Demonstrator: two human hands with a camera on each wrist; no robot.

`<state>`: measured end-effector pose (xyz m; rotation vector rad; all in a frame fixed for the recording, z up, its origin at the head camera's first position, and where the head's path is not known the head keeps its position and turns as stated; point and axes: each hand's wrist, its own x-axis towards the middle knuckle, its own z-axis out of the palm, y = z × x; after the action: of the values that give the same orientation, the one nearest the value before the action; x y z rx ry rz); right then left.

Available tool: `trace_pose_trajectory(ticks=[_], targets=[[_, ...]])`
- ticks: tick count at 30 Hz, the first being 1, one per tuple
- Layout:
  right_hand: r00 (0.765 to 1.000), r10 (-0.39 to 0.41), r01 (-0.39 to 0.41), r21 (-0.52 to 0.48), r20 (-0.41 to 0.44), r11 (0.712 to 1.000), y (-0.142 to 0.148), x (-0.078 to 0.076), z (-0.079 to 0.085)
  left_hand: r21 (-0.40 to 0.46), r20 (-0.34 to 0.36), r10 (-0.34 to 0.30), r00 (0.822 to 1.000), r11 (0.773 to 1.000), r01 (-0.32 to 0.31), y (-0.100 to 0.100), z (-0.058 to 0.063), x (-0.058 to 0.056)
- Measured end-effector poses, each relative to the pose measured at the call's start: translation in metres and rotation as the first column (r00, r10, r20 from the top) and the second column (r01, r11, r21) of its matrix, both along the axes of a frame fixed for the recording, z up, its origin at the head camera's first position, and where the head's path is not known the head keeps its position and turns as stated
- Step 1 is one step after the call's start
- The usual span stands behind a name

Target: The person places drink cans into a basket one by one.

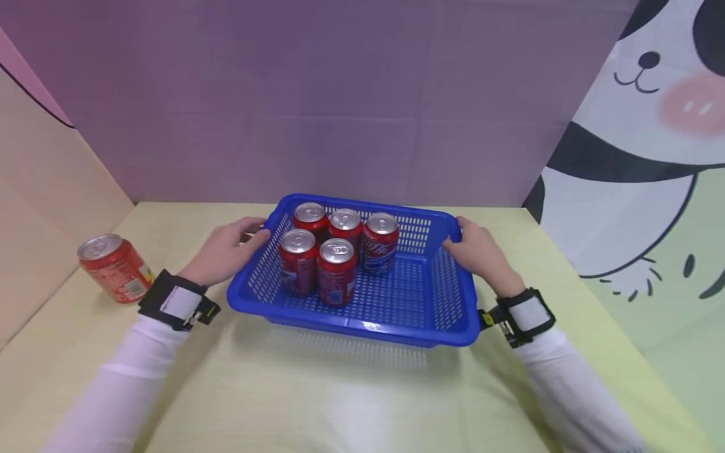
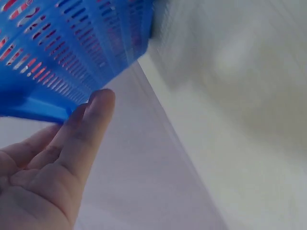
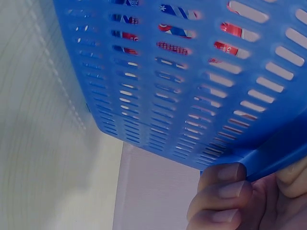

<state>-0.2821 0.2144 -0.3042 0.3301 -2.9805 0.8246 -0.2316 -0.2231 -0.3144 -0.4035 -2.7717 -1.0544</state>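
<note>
A blue plastic basket point(image 1: 354, 324) with slotted walls is raised off the table, its shadow showing beneath the near side. At its left end my left hand point(image 1: 225, 251) grips the rim, thumb on top and fingers beneath, as the left wrist view shows. My right hand point(image 1: 480, 251) holds the opposite rim; in the right wrist view its curled fingertips point(image 3: 230, 190) press under the edge. Several red soda cans point(image 1: 337, 277) stand upright in the left and middle part of the basket. One of them, the can point(image 1: 379, 244) farthest right, turns a blue-and-white design forward.
Another red can point(image 1: 118, 270) stands on the pale yellow table point(image 1: 317, 402), left of my left forearm. A purple wall panel point(image 1: 340, 100) rises behind the basket. On the right is a wall printed with a panda point(image 1: 617, 220).
</note>
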Motion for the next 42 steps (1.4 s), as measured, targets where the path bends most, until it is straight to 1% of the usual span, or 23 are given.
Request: trace_pose_trajectory(ticks=[3,5,8,11,13,15,17,20,22,24,26,28,31,35,37,42], targets=[[1.000,0.007,-0.007,0.005,0.004,1.000,0.000,0.001,0.000,-0.069,-0.066,-0.016,0.998,0.998,0.012,-0.004,0.010,0.006],[1.000,0.008,-0.008,0.010,0.003,1.000,0.000,0.001,0.001,-0.122,-0.089,-0.025,0.996,0.992,0.014,-0.006,0.019,0.012],[1.000,0.012,-0.012,0.017,-0.003,1.000,0.000,0.001,0.000,-0.204,-0.093,-0.046,0.995,0.979,0.026,-0.013,0.033,0.022],[1.000,0.010,-0.010,0.025,0.000,1.000,0.000,0.001,0.001,-0.255,-0.091,-0.065,0.994,0.966,0.040,-0.023,0.047,0.033],[1.000,0.006,-0.006,0.029,0.003,1.000,-0.001,0.001,0.002,-0.287,-0.100,-0.068,0.993,0.957,0.037,-0.032,0.055,0.038],[1.000,0.002,-0.003,0.031,0.007,1.000,-0.001,0.001,0.002,-0.319,-0.112,-0.059,0.992,0.948,0.020,-0.042,0.062,0.043],[1.000,0.000,-0.001,0.031,0.010,1.000,-0.001,0.001,0.003,-0.354,-0.097,-0.038,0.995,0.935,0.001,-0.052,0.068,0.047],[1.000,0.003,-0.003,0.030,0.009,1.000,-0.001,0.001,0.002,-0.404,-0.040,0.004,0.999,0.914,-0.020,-0.069,0.073,0.051],[1.000,0.005,-0.005,0.027,0.008,1.000,0.000,0.001,0.002,-0.428,-0.008,0.030,1.000,0.903,-0.031,-0.080,0.074,0.051],[1.000,0.005,-0.006,0.026,0.007,1.000,0.000,0.001,0.001,-0.450,0.005,0.060,0.998,0.892,-0.051,-0.091,0.074,0.052],[1.000,0.003,-0.003,0.026,0.005,1.000,0.000,0.000,0.000,-0.460,0.008,0.088,0.996,0.885,-0.074,-0.102,0.073,0.053],[1.000,0.002,-0.002,0.026,0.005,1.000,0.000,0.000,0.000,-0.465,0.016,0.111,0.994,0.881,-0.091,-0.112,0.071,0.054],[1.000,0.002,-0.002,0.026,0.005,1.000,-0.001,-0.001,0.000,-0.459,0.030,0.133,0.991,0.882,-0.105,-0.124,0.067,0.058],[1.000,0.001,-0.002,0.021,0.007,1.000,-0.001,0.000,0.000,-0.436,0.038,0.146,0.989,0.893,-0.115,-0.135,0.062,0.060],[1.000,0.000,0.000,0.020,0.005,1.000,-0.001,0.000,-0.001,-0.433,0.041,0.146,0.988,0.894,-0.114,-0.140,0.060,0.061],[1.000,-0.004,0.004,0.025,-0.001,1.000,-0.001,0.000,-0.002,-0.474,0.034,0.124,0.992,0.876,-0.093,-0.147,0.055,0.062]])
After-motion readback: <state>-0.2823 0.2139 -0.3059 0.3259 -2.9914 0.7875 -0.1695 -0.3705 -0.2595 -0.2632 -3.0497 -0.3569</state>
